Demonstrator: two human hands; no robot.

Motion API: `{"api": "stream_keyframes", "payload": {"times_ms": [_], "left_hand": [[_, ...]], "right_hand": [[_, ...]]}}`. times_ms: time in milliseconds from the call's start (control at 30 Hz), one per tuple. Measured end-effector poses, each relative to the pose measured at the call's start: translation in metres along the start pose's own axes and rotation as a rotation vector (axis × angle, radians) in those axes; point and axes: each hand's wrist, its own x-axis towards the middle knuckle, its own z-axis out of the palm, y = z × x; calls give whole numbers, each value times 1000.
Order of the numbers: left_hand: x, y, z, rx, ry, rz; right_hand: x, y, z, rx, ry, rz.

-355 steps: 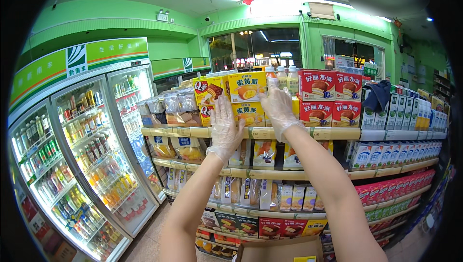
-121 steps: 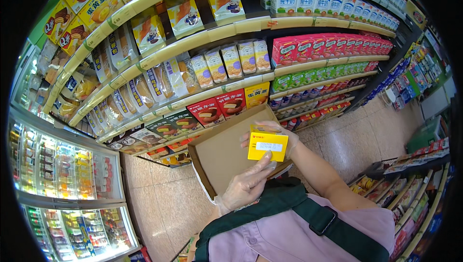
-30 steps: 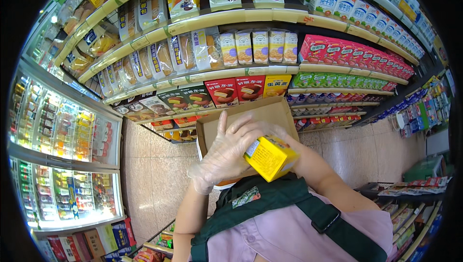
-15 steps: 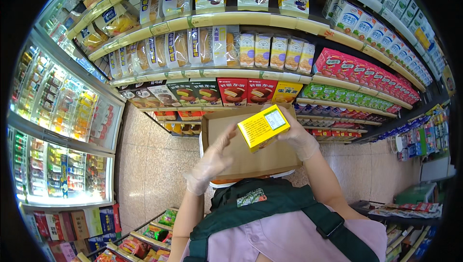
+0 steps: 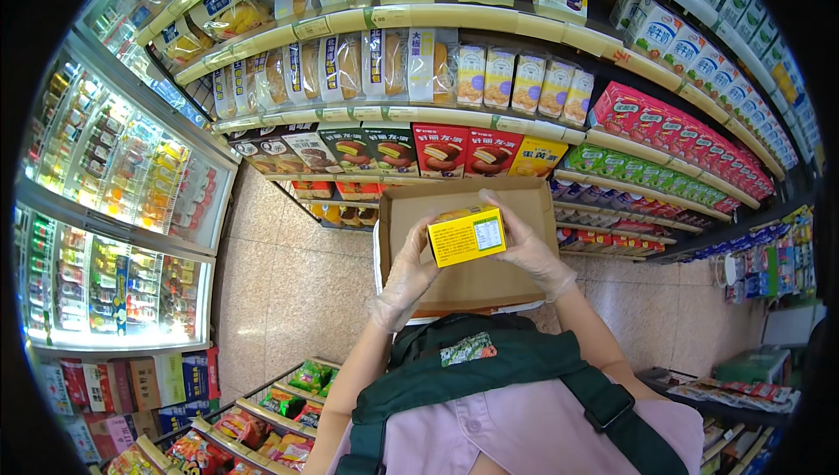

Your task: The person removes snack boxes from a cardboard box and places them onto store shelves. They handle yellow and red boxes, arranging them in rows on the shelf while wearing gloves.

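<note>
A small yellow carton point(image 5: 454, 243) with printed text and a pale label is held level between my gloved hands. My left hand point(image 5: 407, 272) closes on its left end. Around the right end my right hand point(image 5: 530, 256) grips it, thumb near the top corner. Both wear thin clear gloves. Below the carton sits an open shallow cardboard box point(image 5: 516, 290), its brown bottom showing around my hands. Just beyond, a row of snack cartons stands on the shelf, with a yellow carton point(image 5: 537, 159) at its right end beside red cartons point(image 5: 468, 153).
Shelves of bagged bread point(image 5: 340, 69) and boxed drinks point(image 5: 669, 138) rise ahead and to the right. A lit glass-door fridge point(image 5: 109, 274) stands at left. Behind it, nearer me, a rack holds bagged snacks point(image 5: 240, 427). Tiled floor point(image 5: 271, 274) shows on both sides.
My left hand has come in from beside the carton to grip its left end. The carton has turned from tilted to nearly level. The view has shifted slightly left.
</note>
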Motion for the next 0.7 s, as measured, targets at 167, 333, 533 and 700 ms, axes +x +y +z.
{"api": "stream_keyframes", "payload": {"times_ms": [167, 333, 533, 700], "left_hand": [[2, -15, -3, -3, 12, 57], [5, -21, -4, 12, 20, 76], [8, -15, -2, -44, 16, 27], [13, -20, -3, -58, 0, 12]], "right_hand": [[2, 4, 4, 33, -5, 12], [5, 6, 4, 16, 3, 15], [8, 10, 2, 26, 3, -24], [9, 14, -1, 14, 32, -1]]}}
